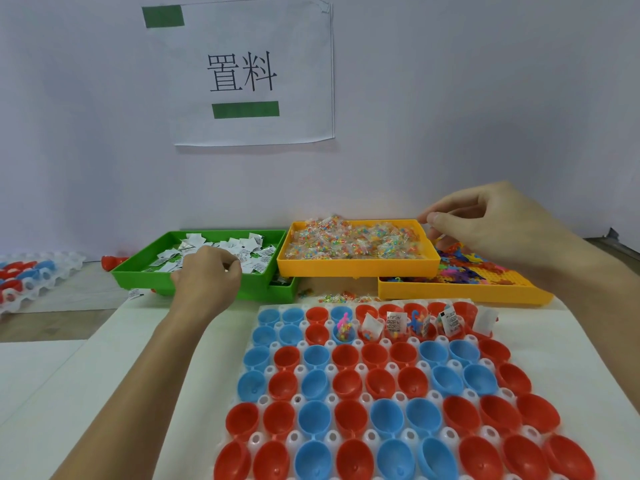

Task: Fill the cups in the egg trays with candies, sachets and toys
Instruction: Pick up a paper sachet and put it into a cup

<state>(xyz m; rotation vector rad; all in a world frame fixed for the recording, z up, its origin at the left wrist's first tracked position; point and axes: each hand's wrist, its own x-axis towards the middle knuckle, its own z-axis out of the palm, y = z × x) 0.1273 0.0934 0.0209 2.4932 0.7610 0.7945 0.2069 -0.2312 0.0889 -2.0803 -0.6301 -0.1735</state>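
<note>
A white egg tray (398, 370) filled with red and blue cups is seen on the near right of the white table (104, 375). Most cups (346, 386) are empty; in the far rows, a handful of cups toward the right hold white sachets (396, 322), candy packets and small toys, among them a blue cup with a pink toy (344, 327).

Beyond the tray, a green tray (138, 270) of white sachets is placed at the far left, with a yellow tray (356, 266) of candy packets beside it on the right, resting partly over a second yellow tray (460, 292) of colourful toys.

The left hand (207, 278) is lowered into the green tray, its fingers curled down onto the sachets; whether one is gripped cannot be told. The right hand (491, 223) is held above the far right corner of the candy tray, thumb and fingers drawn together; whether anything is pinched cannot be told.

Another egg tray (31, 278) lies at the far left. A printed paper sign (249, 74) is fixed on the wall.
</note>
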